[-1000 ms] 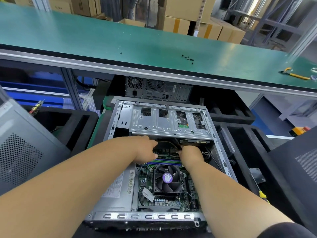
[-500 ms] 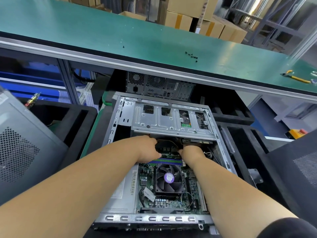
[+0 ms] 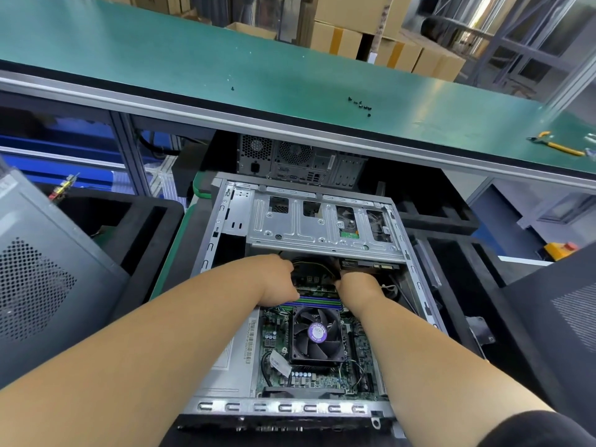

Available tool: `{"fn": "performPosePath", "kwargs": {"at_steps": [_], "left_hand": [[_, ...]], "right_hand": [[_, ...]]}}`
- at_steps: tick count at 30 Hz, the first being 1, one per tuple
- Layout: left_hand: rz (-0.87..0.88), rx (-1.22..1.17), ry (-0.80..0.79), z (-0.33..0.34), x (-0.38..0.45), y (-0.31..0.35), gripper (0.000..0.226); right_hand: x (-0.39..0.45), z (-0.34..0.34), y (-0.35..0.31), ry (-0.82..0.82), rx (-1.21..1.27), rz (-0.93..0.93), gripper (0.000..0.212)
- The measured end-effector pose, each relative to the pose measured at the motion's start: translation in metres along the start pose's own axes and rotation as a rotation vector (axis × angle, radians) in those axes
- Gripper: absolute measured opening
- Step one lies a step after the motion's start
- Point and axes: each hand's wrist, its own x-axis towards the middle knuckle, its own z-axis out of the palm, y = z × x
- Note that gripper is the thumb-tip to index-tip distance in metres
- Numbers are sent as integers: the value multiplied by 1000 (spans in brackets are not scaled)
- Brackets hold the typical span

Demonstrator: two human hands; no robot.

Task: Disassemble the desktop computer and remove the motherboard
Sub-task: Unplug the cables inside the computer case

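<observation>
Computer case (image 3: 225,221): bare sheet metal, silvery, dull sheen, punched slots along the rims.
Drive cage (image 3: 322,227): stamped metal, pale grey, ribbed, satin finish.
Motherboard (image 3: 274,337): green circuit board, matt, studded with small shiny parts.
Cooler fan (image 3: 317,333): dark plastic blades, slight gloss; purple paper-like label at the hub.
Bench top (image 3: 161,53): green mat, smooth, soft sheen; edged with brushed metal rail.
Side panel (image 3: 38,279): grey painted metal, matt, perforated.
Boxes (image 3: 354,33): brown corrugated cardboard, matt.
Trays (image 3: 129,221): black foam-like, matt.
</observation>
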Motion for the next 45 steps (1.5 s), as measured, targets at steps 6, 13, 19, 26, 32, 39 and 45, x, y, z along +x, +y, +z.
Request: {"fn": "performPosePath", "kwargs": {"at_steps": [6, 13, 19, 26, 32, 39, 45], "left_hand": [[3, -2, 1, 1, 1, 0, 65], [11, 22, -22, 1, 5, 0, 66], [4, 42, -33, 2, 5, 0, 70], [-2, 58, -38, 2, 4, -1, 69], [-16, 66, -59, 0, 3, 0, 65], [11, 137, -115, -4, -1, 6, 55], [10, 155, -144, -3, 1, 5, 53]], "right_hand": [[-5, 3, -2, 90, -85, -37, 35], [-9, 3, -15, 131, -92, -61, 55], [-6, 5, -12, 128, -90, -81, 51], [1, 7, -5, 115, -35, -82, 45], [1, 11, -1, 137, -118, -159, 68], [1, 9, 1, 100, -76, -96, 53], [1, 7, 1, 88, -73, -93, 44]]}}
